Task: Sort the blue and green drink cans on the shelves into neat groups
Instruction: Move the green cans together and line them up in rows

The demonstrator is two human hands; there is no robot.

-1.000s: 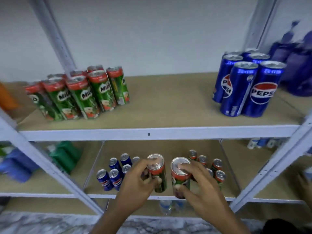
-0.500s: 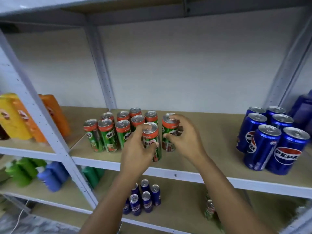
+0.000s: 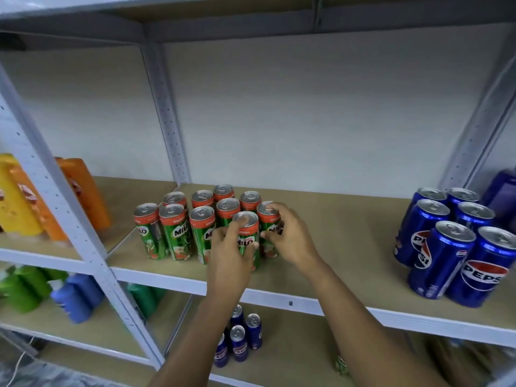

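Green Milo cans sat clustered on the middle shelf, left of centre, ten in all counting the two I held. My left hand was closed around one green can at the front of the cluster, index finger on its lid, thumb across the label. My right hand gripped the next green can just to its right, fingers wrapped over the top rim and side. Both cans stood upright, touching the rest of the group; I couldn't tell whether their bases touched the board. The other eight stood packed in about three staggered rows behind and to the left.

Blue Pepsi cans stood grouped at the right end of the same shelf, well apart from the green ones: six counted, in pairs front to back. Lower shelf held four smaller blue cans in view, partly hidden by my left forearm. One green can showed further right down there, blurred. Orange and yellow bottles stood in the left bay, green and blue bottles below them; too blurred to count.
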